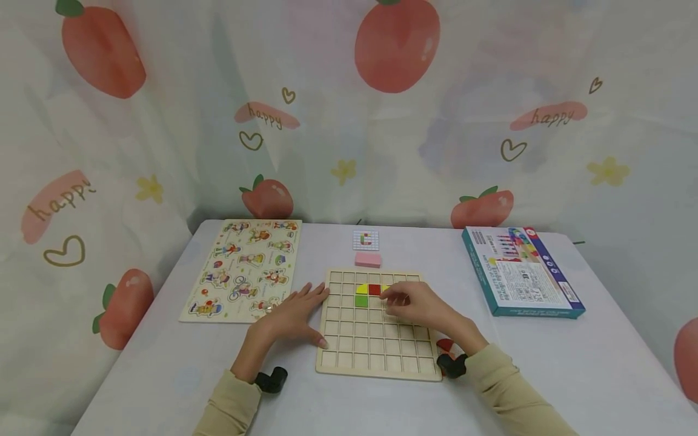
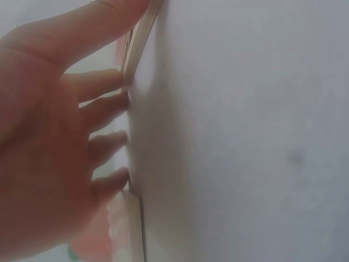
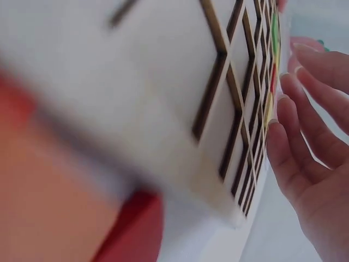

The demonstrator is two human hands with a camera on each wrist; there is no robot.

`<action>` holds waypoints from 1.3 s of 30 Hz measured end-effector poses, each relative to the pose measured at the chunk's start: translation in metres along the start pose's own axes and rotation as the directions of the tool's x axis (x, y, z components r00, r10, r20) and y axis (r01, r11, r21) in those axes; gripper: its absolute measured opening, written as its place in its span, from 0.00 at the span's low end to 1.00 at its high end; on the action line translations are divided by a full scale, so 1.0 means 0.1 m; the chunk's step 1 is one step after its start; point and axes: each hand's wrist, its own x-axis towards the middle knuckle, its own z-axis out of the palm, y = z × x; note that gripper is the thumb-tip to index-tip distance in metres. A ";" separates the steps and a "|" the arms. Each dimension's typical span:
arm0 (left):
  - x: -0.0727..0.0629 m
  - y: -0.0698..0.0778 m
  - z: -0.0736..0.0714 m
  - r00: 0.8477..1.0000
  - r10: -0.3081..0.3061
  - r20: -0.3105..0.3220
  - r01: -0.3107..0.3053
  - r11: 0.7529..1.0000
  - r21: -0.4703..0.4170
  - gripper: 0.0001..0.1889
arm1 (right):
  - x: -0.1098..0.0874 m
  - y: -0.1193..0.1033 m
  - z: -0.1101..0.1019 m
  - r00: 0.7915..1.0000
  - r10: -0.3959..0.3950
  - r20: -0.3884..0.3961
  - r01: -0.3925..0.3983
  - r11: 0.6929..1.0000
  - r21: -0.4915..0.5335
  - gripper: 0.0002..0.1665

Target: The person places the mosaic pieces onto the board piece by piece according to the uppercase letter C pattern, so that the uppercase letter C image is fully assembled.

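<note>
A wooden grid board (image 1: 362, 346) lies in the middle of the table. In its upper rows sit a yellow piece with a cut corner (image 1: 362, 289), a red square (image 1: 374, 289) and a green square (image 1: 361, 301). My right hand (image 1: 417, 303) is over the board, its fingertips at another yellow piece (image 3: 268, 111) to the right of the red square; the fingers are gently bent and partly hide it. My left hand (image 1: 291, 316) rests at the board's left edge, fingers spread, thumb near the lower left side. In the left wrist view the left palm (image 2: 49, 147) holds nothing.
Behind the board lie a pink block (image 1: 368, 260) and a small pattern card (image 1: 366, 240). A picture puzzle board (image 1: 240, 272) is at left, a boxed set (image 1: 523, 272) at right. Red and orange pieces (image 1: 445, 345) lie by the board's right edge, partly hidden by the right wrist.
</note>
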 end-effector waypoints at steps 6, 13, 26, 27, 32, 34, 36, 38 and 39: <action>0.00 0.01 -0.01 1.000 -0.009 0.002 0.009 1.000 -0.015 0.58 | -0.21 0.07 -0.13 0.999 0.034 -0.025 -0.034 0.999 0.000 0.14; 0.00 0.01 0.01 1.000 -0.005 0.011 0.005 1.000 -0.014 0.58 | -0.46 0.19 -0.25 0.997 0.066 -0.050 -0.067 0.998 -0.016 0.14; -0.01 0.01 -0.01 1.000 -0.001 0.013 0.001 1.000 -0.015 0.58 | -0.83 0.39 -0.45 0.984 0.171 -0.050 -0.172 0.985 -0.015 0.15; -0.01 0.01 -0.01 1.000 -0.002 0.012 0.002 1.000 -0.018 0.58 | -0.85 0.41 -0.46 0.983 0.178 -0.045 -0.178 0.984 -0.014 0.16; 0.01 -0.01 0.00 1.000 -0.011 0.006 0.011 1.000 -0.024 0.58 | -0.96 0.54 -0.54 0.982 0.188 0.003 -0.188 0.982 0.004 0.20; 0.01 -0.01 0.00 1.000 -0.011 0.006 0.011 1.000 -0.021 0.58 | -1.00 0.59 -0.54 0.980 0.196 0.018 -0.196 0.981 0.007 0.20; 0.01 -0.02 0.00 1.000 -0.008 0.007 0.008 1.000 -0.020 0.58 | -1.02 0.63 -0.53 0.980 0.196 0.024 -0.196 0.981 -0.001 0.18; 0.01 -0.02 0.01 1.000 -0.004 0.008 0.004 1.000 -0.020 0.58 | -1.03 0.65 -0.51 0.982 0.186 0.024 -0.186 0.982 -0.013 0.16; 0.01 -0.02 0.01 1.000 -0.004 0.009 0.004 1.000 -0.019 0.58 | -1.03 0.65 -0.51 0.983 0.180 0.021 -0.180 0.983 -0.021 0.15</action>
